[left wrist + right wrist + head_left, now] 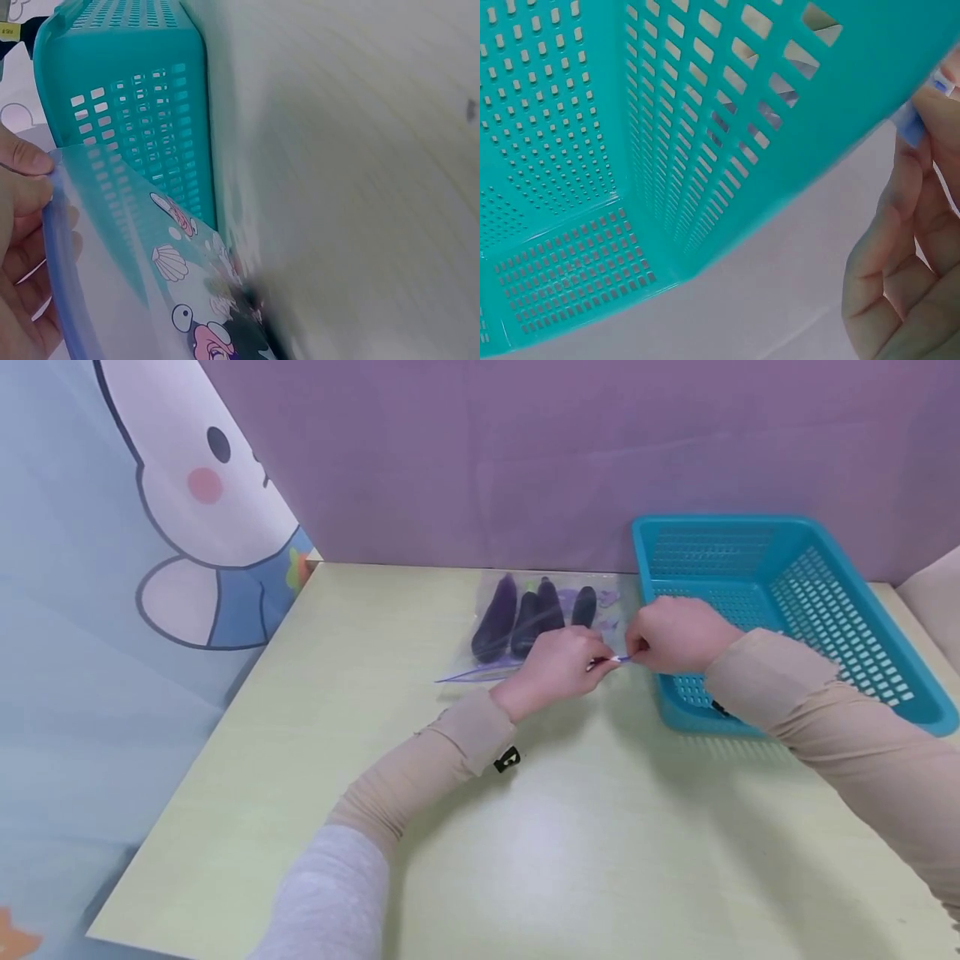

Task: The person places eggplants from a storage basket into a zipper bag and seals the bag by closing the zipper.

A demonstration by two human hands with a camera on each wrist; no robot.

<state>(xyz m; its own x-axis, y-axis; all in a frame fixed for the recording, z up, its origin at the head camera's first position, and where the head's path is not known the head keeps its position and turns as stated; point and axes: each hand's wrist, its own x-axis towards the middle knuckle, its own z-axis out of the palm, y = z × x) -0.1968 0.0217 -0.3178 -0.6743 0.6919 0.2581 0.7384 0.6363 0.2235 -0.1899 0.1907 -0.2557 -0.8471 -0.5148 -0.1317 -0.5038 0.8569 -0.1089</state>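
Observation:
A clear zip bag (468, 652) with a blue-purple zip edge and printed sea-themed pictures lies on the table, its open side towards me. Inside it are several dark purple eggplants (497, 618), side by side. My left hand (558, 660) pinches the zip edge near its right end between thumb and fingers; in the left wrist view the bag film (97, 247) hangs from that pinch. Just to the right, my right hand (678, 631) pinches the end corner of the same edge. A small white piece (617, 658) shows on the edge between the two hands.
A teal perforated basket (787, 522) stands at the right, close beside the bag, with my right forearm reaching over it. Behind the table (300, 760) hangs a purple cloth (480, 460). A cartoon-printed cloth (60, 652) hangs at the left.

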